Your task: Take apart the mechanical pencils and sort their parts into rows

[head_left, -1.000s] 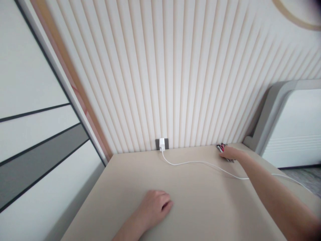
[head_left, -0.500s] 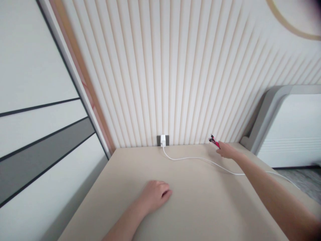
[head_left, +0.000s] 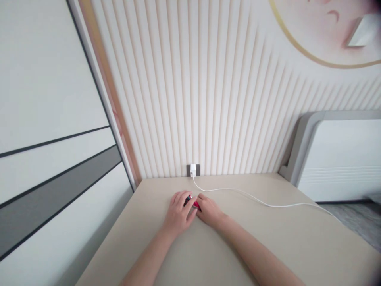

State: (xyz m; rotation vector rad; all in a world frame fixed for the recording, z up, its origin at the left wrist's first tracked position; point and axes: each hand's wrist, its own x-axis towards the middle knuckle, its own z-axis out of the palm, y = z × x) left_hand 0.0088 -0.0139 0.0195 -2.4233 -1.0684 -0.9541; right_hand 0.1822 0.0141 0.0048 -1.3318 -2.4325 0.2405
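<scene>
- One red-black bundle (head_left: 197, 205), now a two-handed job.
- Right hand (head_left: 209, 209) brought it leftward, grasping it.
- Left hand (head_left: 179, 212) moved up, fingers over it; grip unclear.

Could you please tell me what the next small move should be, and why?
Perhaps the left hand should close its fingers on the dark end of the red-and-dark bundle. They look spread, with the dark end showing between them, while the right hand seems to grip the red end, so a second hold would likely steady it.
</scene>
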